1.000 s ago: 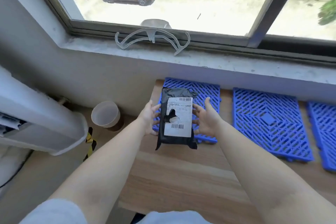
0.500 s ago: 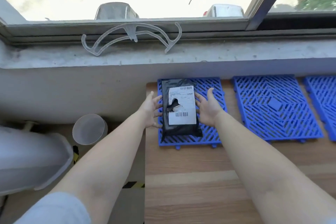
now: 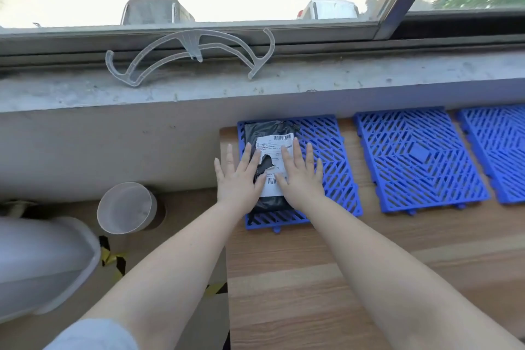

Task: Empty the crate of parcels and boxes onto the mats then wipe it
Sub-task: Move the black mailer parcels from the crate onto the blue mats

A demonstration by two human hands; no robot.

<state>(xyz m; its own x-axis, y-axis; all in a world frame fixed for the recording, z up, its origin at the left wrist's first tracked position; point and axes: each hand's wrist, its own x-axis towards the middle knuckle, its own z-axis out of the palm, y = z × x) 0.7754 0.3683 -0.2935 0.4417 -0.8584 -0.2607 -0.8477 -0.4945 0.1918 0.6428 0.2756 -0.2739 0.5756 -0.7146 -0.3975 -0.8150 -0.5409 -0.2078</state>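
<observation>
A black plastic parcel (image 3: 268,133) with a white shipping label lies flat on the left part of the leftmost blue lattice mat (image 3: 329,159). My left hand (image 3: 238,179) and my right hand (image 3: 299,176) rest palm-down on top of the parcel with fingers spread, pressing it flat rather than gripping it. The left hand covers its left edge and the right hand its right edge. Two more blue mats (image 3: 420,156) (image 3: 500,148) lie to the right on the wooden table (image 3: 312,278). The crate is out of view.
A concrete window sill (image 3: 199,88) with a clear plastic hanger piece (image 3: 190,51) runs behind the table. Left of the table stand a translucent round container (image 3: 126,207) and a large white rounded object (image 3: 37,261). Yellow-black tape (image 3: 113,258) marks the floor.
The parcel went from held upright above the table to lying flat on the left mat. Both hands released its sides and now lie flat on top of it.
</observation>
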